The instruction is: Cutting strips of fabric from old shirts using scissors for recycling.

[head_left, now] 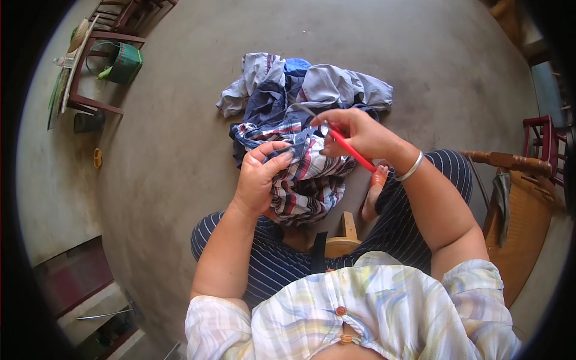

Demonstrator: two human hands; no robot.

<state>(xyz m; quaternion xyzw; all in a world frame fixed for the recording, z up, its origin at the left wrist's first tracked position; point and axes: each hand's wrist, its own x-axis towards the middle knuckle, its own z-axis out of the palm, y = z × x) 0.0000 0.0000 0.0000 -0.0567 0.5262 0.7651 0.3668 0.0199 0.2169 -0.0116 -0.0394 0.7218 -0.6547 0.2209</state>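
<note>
My left hand (264, 174) pinches a dark blue edge of the red, white and navy plaid cloth (309, 192), held up over my lap. My right hand (354, 135) grips a red-handled tool (360, 156) with a thin metal tip, which points up and left, just above and right of my left hand's fingers. The plaid cloth runs into a heap of grey shirts (336, 84), navy cloth (264, 99) and a bit of bright blue fabric on the concrete floor (168, 150). My bare right foot (372, 195) shows beside the cloth.
A wooden round-topped seat (342, 246) shows between my legs. At the upper left stand dark wooden furniture (96, 39), a green woven basket (123, 63) and a dark bucket (89, 122). On the right are a wooden bench-like piece (522, 216) and a dark red chair (537, 135).
</note>
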